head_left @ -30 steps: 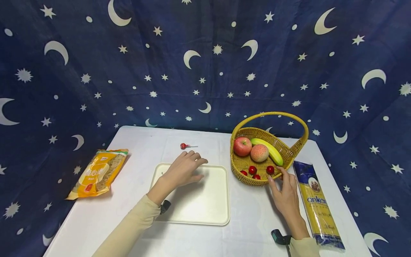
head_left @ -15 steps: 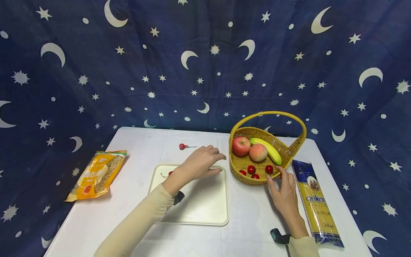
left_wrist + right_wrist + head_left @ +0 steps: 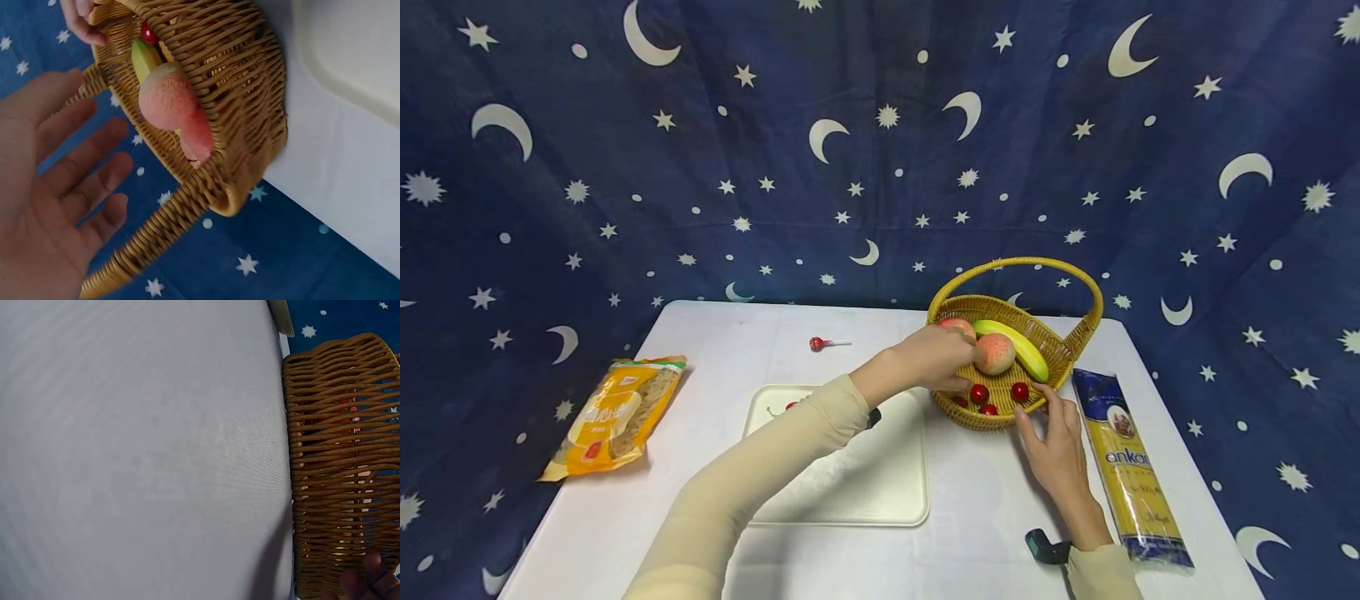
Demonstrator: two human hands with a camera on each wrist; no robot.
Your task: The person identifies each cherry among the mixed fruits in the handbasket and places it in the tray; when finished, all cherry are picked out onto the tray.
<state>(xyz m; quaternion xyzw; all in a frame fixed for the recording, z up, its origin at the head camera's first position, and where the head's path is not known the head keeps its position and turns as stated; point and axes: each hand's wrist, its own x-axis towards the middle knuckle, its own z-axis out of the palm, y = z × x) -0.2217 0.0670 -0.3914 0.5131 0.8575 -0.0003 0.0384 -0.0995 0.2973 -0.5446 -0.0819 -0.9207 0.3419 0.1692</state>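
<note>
My left hand (image 3: 936, 354) reaches over the left side of the wicker basket (image 3: 992, 423); in the left wrist view its fingers are spread and relaxed, holding nothing. It partly covers a red apple (image 3: 958, 324). Beside the apple lie a peach (image 3: 997, 355) and a banana (image 3: 1024, 350). Several red cherries (image 3: 979, 393) rest near the basket's front wall. My right hand (image 3: 1060, 454) holds the basket's front right rim, thumb outside; its fingertips (image 3: 373, 565) show against the weave in the right wrist view.
A cream tray (image 3: 917, 508) lies left of the basket, with a stemmed cherry (image 3: 791, 405) partly hidden by my left sleeve. A lollipop (image 3: 817, 343) lies behind it. An orange food bag (image 3: 617, 417) is far left; a spaghetti pack (image 3: 1131, 475) lies at right.
My left hand has moved right, from above the tray to over the basket, and now covers part of the apple. The right hand stays at the basket rim.
</note>
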